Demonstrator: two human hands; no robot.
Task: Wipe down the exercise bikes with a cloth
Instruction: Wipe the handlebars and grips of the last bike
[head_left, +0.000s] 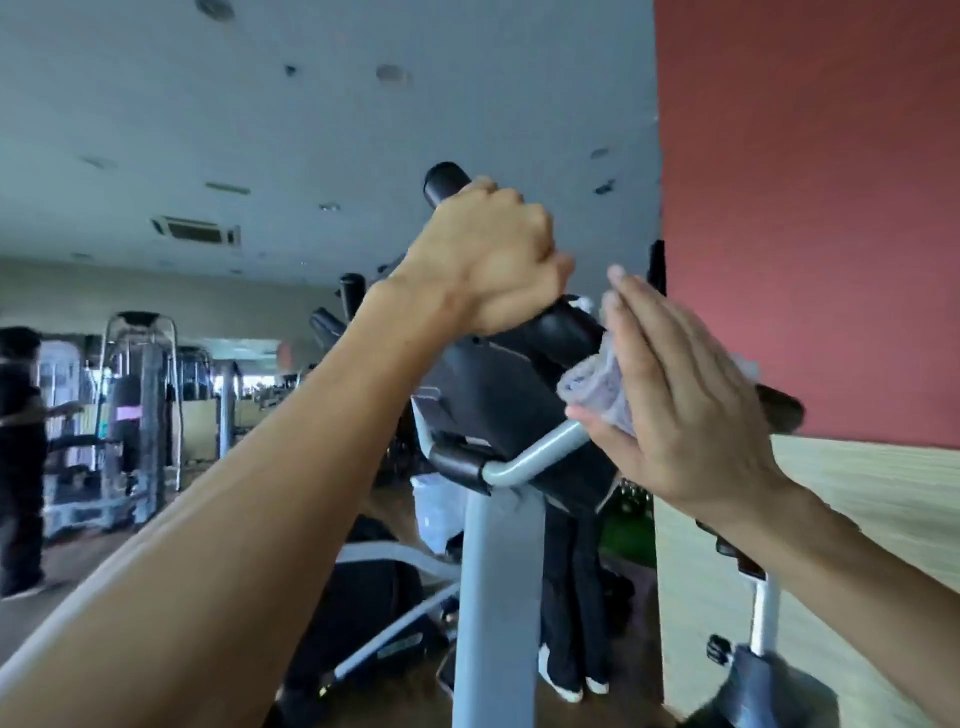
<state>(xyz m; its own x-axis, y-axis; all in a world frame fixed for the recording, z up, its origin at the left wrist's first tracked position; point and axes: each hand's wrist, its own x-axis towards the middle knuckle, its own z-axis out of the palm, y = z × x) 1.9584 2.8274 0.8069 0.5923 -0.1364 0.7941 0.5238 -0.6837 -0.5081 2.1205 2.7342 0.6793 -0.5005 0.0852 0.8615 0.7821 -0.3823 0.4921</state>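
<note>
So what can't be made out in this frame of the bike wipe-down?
- Head view: most of the cloth is hidden behind the right hand.
- The left hand covers the handlebar grip it holds.
- The bike's console faces away; its screen is unseen.
- The bike's base is cut off by the bottom edge.

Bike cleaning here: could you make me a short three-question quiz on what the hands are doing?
1. True or false: the left hand grips the black handlebar.
2. Which hand presses the cloth to the bike?
3. The right hand's fingers are: A curled into a fist, B straight.

Key: 1 true; 2 the right; 3 B.
</note>
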